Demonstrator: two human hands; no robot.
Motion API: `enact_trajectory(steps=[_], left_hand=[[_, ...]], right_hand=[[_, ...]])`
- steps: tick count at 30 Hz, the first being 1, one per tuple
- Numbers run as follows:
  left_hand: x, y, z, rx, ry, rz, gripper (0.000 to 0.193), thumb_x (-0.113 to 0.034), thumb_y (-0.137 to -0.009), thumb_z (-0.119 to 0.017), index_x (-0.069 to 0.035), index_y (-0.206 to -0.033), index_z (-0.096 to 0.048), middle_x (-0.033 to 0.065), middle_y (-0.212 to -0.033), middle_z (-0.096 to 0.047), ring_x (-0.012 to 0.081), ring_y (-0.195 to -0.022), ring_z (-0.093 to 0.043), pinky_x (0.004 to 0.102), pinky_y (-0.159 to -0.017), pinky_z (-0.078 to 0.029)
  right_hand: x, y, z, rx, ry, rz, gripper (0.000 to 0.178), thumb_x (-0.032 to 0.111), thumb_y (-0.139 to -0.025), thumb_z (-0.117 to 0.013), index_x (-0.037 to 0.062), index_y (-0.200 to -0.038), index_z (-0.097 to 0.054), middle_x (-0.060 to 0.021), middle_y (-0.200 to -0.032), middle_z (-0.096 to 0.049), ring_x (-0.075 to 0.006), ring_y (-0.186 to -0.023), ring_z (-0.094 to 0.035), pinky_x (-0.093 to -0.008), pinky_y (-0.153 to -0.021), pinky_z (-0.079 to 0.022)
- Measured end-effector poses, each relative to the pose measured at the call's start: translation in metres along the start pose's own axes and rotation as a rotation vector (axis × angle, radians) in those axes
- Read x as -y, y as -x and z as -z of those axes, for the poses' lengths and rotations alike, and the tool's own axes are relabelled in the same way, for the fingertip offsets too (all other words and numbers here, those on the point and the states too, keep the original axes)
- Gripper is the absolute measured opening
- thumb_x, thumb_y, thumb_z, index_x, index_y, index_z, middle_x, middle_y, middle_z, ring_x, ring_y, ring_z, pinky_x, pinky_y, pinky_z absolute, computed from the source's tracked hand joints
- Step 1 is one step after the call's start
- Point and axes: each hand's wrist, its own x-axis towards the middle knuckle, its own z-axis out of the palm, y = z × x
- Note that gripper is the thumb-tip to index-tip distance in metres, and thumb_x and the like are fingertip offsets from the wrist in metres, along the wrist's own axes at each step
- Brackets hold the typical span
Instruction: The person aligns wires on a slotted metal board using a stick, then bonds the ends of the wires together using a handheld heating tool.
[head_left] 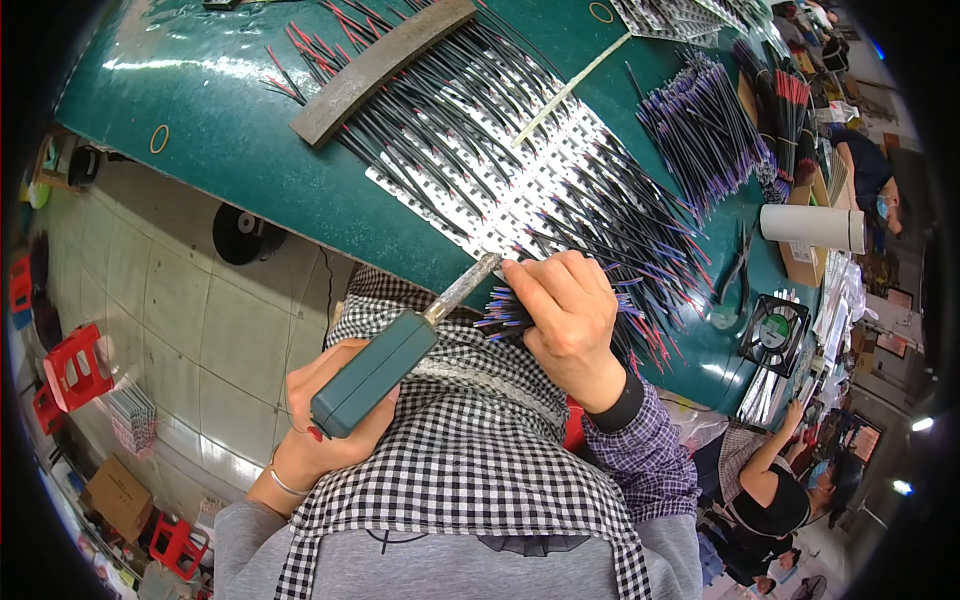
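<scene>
My left hand (345, 448) is closed round the green body of a soldering gun (375, 375). Its metal tip meets the near edge of a white circuit board panel (510, 200) on the green table. Close to that tip, my right hand (572, 320) has thumb and forefinger pinched at the panel's edge. A bundle of thin black wires (507, 312) with blue and red ends sits under and in that hand; which wire the fingertips grip is hidden. Rows of black wires (440, 160) lie across both sides of the panel.
A curved grey-brown bar (385, 70) lies across the wires on the left. A pale thin strip (570, 90) crosses the panel. To the right are more wire bundles (705, 130), pliers (735, 270), a white cylinder (810, 228) and a small fan (775, 332). A person (790, 490) works at right.
</scene>
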Motion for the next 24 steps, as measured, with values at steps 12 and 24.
enact_trajectory(steps=[12, 24], left_hand=[[-0.0022, -0.0015, -0.0007, 0.015, 0.011, 0.039, 0.019, 0.005, -0.071, -0.073, 0.007, -0.089, -0.067, 0.0157, -0.085, -0.069, 0.025, -0.072, -0.07, 0.0299, -0.064, -0.054], [0.0035, 0.0064, 0.0015, -0.042, -0.059, -0.058, 0.018, 0.006, -0.071, -0.075, 0.005, -0.088, -0.07, 0.0154, -0.085, -0.068, 0.0275, -0.073, -0.07, 0.0318, -0.064, -0.057]], right_hand=[[0.0, -0.0002, -0.0003, 0.023, 0.017, 0.013, 0.029, 0.004, -0.071, -0.067, -0.0013, -0.099, -0.07, -0.0051, -0.083, -0.057, -0.0228, -0.081, -0.059, -0.0357, -0.071, -0.046], [0.0007, 0.0009, -0.001, 0.026, 0.02, -0.003, 0.028, 0.004, -0.073, -0.066, -0.0008, -0.1, -0.07, -0.0058, -0.084, -0.057, -0.0234, -0.082, -0.059, -0.0363, -0.07, -0.045]])
